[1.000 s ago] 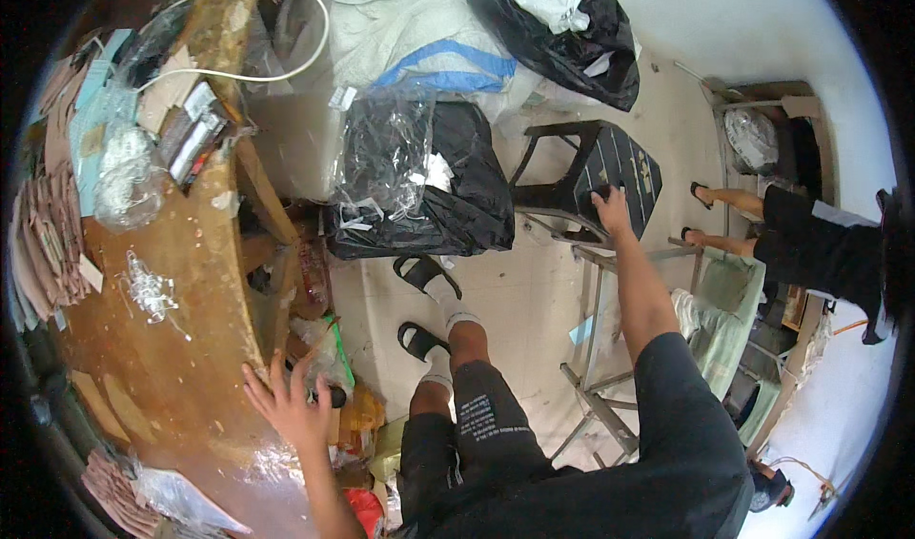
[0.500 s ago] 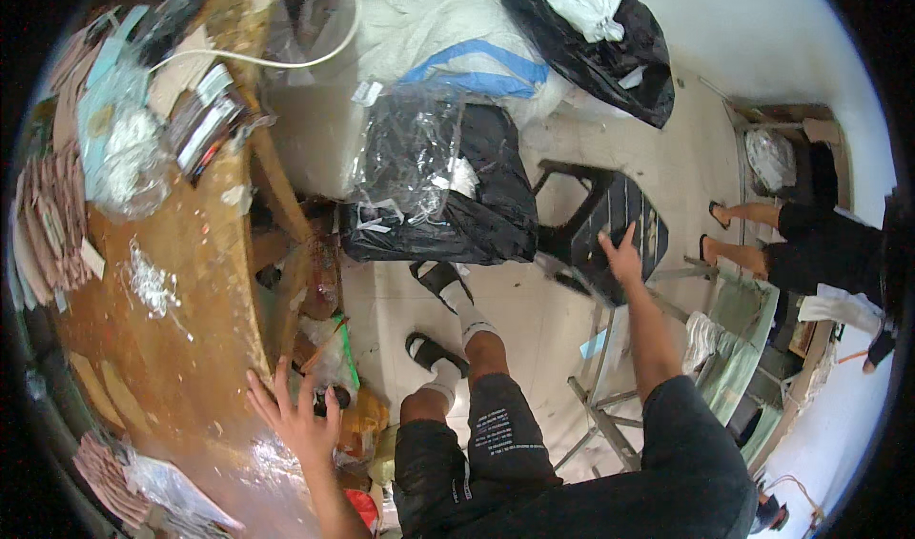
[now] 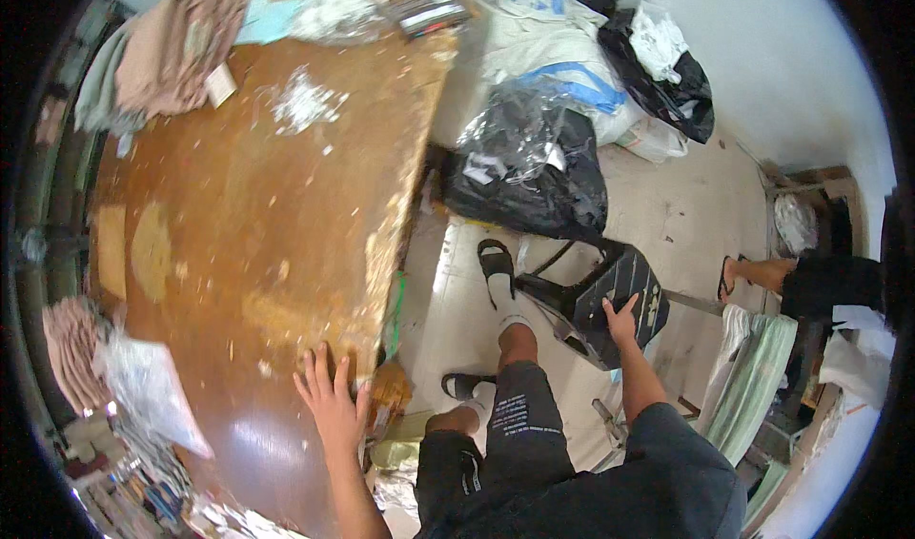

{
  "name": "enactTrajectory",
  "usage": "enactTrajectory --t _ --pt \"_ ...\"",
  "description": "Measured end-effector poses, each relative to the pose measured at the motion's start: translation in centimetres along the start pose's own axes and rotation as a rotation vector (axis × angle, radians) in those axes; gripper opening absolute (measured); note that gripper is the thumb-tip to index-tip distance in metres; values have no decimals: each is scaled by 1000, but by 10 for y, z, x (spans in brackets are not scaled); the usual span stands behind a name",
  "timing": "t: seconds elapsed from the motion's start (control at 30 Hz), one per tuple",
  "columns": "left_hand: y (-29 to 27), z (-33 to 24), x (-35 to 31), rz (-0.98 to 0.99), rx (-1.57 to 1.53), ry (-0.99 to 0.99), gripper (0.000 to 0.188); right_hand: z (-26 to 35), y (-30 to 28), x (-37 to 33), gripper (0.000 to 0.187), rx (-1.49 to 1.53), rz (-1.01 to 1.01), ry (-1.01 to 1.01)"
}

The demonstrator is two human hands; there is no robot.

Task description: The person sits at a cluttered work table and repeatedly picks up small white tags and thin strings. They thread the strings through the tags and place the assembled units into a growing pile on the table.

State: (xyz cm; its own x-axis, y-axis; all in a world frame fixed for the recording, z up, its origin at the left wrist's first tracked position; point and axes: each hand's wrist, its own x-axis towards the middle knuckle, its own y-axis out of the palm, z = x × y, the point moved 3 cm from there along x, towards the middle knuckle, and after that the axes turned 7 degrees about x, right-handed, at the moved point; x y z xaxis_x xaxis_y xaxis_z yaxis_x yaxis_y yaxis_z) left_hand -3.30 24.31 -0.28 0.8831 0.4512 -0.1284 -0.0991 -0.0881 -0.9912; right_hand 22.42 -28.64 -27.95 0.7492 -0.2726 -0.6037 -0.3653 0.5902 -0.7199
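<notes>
My left hand [image 3: 334, 401] lies palm down near the edge of the worn wooden table [image 3: 276, 215], its fingers spread and nothing in them. My right hand [image 3: 621, 322] grips the seat of a black plastic stool [image 3: 643, 296], with thumb and forefinger showing on top and the other fingers partly hidden. The stool is tilted, its legs pointing left toward my feet. Just beyond it sits a bundle in black plastic [image 3: 572, 191], with clear wrap on top.
White scraps [image 3: 305, 102], folded pinkish cloth [image 3: 186, 39] and a clear plastic packet [image 3: 152, 386] lie on the table. White sacks [image 3: 543, 39] and a black bag [image 3: 691, 91] are piled at the back. At right, green cloth [image 3: 758, 377] hangs near another person's leg [image 3: 767, 274].
My view has swung left, showing more tabletop. My left hand has gone from the table's edge onto its top. My feet have moved apart, and the stool stays in my right hand.
</notes>
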Motion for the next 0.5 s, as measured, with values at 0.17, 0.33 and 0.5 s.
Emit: enactTrajectory --t 0.17,0.33,0.5 --pt "11 14 -23 -65 -47 -96 54 -23 64 -61 128 249 89 156" --pt "12 15 -18 -126 -105 -100 52 -46 109 -110 139 227 283 389" --pt "7 18 -16 -110 -159 -99 54 -52 138 -112 143 -184 597 386"
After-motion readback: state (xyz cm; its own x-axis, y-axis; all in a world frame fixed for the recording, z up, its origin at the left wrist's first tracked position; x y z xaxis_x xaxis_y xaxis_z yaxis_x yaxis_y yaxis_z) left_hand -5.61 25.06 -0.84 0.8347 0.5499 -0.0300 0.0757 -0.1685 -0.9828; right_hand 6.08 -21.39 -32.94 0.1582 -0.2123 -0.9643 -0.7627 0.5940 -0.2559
